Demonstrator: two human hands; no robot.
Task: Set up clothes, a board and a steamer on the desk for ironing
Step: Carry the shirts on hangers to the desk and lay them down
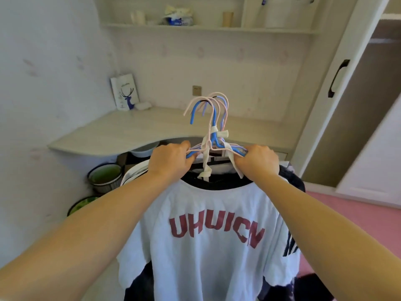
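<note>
Head cam: I've got my left hand (171, 161) and right hand (257, 162) both curled tight around a bunch of hangers (213, 135). White tee (206, 231) and darker clothes hang off them, just in front of the surface (121, 131).

**What we cannot see behind the white T-shirt**

The white T-shirt (208, 246) is our landmark. Its bottom part is cut off by the lower edge of the picture. Behind it hang dark clothes (290, 177), mostly covered; we cannot count them. Above its collar, the hangers (213, 118) overlap, and their shoulders disappear inside the left hand (171, 161) and the right hand (258, 161), so we cannot tell their number. Left of the T-shirt, two bowls (104, 174) are partly hidden. Far above it, the shelf items (178, 16) are blurred.
</note>
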